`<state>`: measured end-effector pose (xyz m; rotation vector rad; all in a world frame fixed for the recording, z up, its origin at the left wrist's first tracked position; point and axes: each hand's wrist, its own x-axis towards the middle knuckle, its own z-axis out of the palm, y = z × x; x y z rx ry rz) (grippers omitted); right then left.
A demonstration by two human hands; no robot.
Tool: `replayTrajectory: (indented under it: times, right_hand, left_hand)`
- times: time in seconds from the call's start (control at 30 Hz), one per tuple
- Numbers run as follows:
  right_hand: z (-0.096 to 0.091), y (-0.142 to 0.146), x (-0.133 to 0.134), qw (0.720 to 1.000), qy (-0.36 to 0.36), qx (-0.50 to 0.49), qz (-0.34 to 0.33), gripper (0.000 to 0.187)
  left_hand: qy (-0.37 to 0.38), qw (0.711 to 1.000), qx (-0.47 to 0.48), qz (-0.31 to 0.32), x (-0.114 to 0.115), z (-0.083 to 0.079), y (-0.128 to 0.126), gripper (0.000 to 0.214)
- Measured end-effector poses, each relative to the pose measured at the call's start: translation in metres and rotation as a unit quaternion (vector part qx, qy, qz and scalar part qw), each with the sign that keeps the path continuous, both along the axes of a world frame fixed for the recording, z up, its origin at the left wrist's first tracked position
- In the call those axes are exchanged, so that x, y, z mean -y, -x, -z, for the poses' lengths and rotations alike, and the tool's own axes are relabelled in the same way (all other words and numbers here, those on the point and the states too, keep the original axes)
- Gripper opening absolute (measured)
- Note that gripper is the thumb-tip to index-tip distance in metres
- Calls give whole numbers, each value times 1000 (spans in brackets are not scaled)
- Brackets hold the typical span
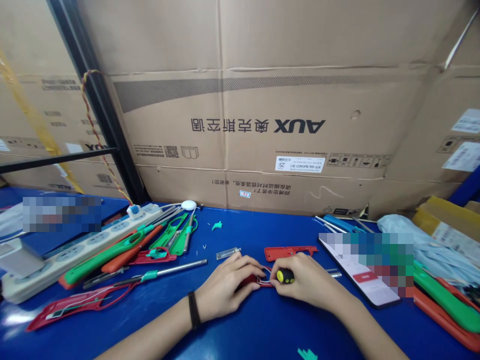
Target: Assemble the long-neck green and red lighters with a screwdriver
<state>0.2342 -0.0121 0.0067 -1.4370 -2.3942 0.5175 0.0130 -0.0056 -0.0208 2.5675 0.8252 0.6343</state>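
The fingers (248,274) of the left hand (228,287) were curled down and closed over a small red part (262,283). They pinned it flat near the middle of the bench (240,335), probably so that it could not slide. The fingers (278,286) of the right hand (309,282) were clamped around the black-and-yellow handle of a short screwdriver (285,276). The screwdriver was held low and level, its tip aimed at that part and hidden where the two hands met. A big cardboard box (262,125) stood like a wall along the back of the blue bench. At the far left lay a long white power strip (71,252), and green and orange handles (108,254) rested against it, pushed aside but within reach. In front of them lay a red frame (75,302) and a steel rod (176,269). To the right a phone (356,274) lay face up, angled toward the person, likely so that it could be read. Just behind the hands sat a flat red shell (288,252), apart from the held part. A small clear piece (228,253) lay near it, and a teal chip (216,226) farther back. A dark band (193,310) circled the left wrist.
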Motion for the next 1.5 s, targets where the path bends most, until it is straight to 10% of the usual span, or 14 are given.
replayTrajectory:
  times: [1.5]
  right_hand:
    - [-15,6,5,998,59,23,-27,32]
  left_hand:
    - [13,999,-7,33,1,-5,0,13]
